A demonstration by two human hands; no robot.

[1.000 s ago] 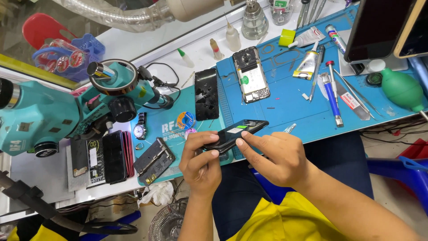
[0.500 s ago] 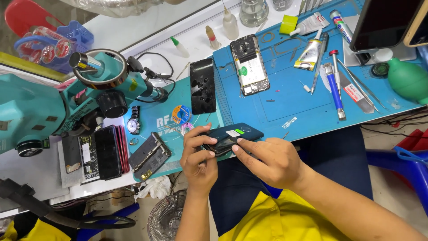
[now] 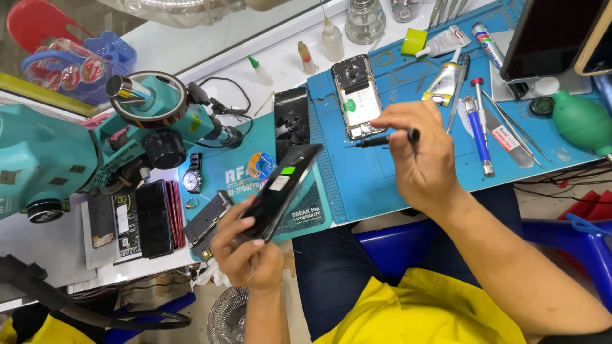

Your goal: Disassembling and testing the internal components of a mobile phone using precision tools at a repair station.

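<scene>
My left hand [image 3: 245,251] grips a dark phone part [image 3: 280,191] by its lower end, tilted up over the front edge of the teal mat [image 3: 223,175]. My right hand [image 3: 417,156] holds a thin black screwdriver [image 3: 382,140] above the blue work mat [image 3: 395,185]. Its tip points left, just below an opened phone [image 3: 357,105] that lies with its inside showing.
A teal microscope [image 3: 95,143] stands at the left, with a stack of phones [image 3: 137,220] below it. Tweezers [image 3: 510,124], a blue-handled driver [image 3: 478,137], glue tubes [image 3: 443,86] and a green air blower [image 3: 583,121] lie on the right. A black panel [image 3: 290,121] lies mid-table.
My right hand left the dark phone part, moved up and right, and now holds the screwdriver near the opened phone. My left hand alone keeps the part, tilted more steeply.
</scene>
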